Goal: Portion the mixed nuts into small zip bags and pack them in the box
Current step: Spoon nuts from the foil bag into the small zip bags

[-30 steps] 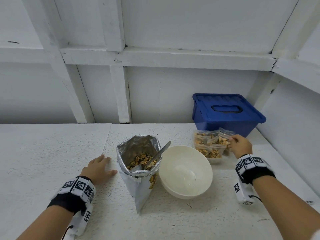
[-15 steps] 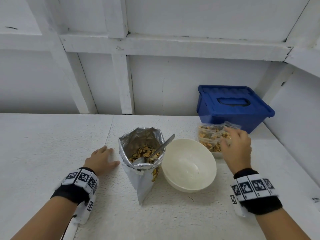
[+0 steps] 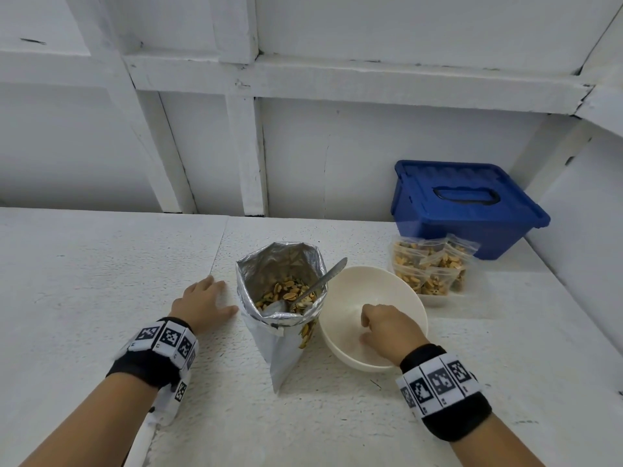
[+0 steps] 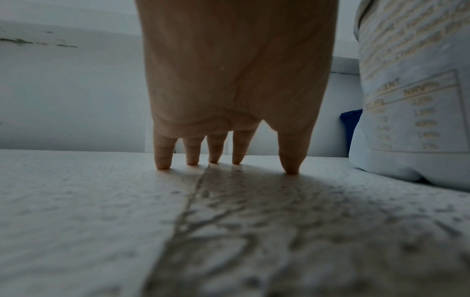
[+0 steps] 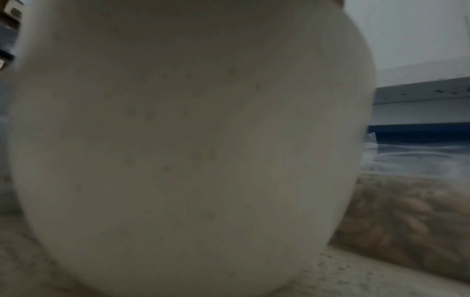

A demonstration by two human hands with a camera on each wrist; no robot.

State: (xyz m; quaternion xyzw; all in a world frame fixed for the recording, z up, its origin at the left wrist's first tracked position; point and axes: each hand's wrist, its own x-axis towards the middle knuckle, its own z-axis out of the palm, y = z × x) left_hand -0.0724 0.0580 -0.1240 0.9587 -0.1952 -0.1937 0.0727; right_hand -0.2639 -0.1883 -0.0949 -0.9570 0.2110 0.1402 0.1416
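The white textured table [image 3: 101, 264] runs to a white panelled wall, and the blue box [image 3: 465, 210] sits with its lid on at the right of the frame, against that wall. Just below it in the frame lie the filled zip bags [image 3: 431, 267], stacked together near the box but not in it.

A second ago your right hand [image 3: 387, 326] was up at those bags; now it has come back to the centre of the frame and hangs over the near rim of the white bowl [image 3: 381, 281]. Its fingers look curled downward, but you cannot tell from these views whether they grasp the rim or hold nothing; the right wrist view shows only the bowl's outer wall, blurred.

Your left hand [image 3: 202, 301] has not moved: released, fingertips [image 4: 162, 162] spread on the table just left of the foil nut bag [image 3: 279, 318], apart from it. The spoon [image 3: 320, 281] stands in the nuts, its handle leaning toward the bowl.

The bowl looks empty, so portioning seems finished or paused; the box, as I judge it, needs opening next.
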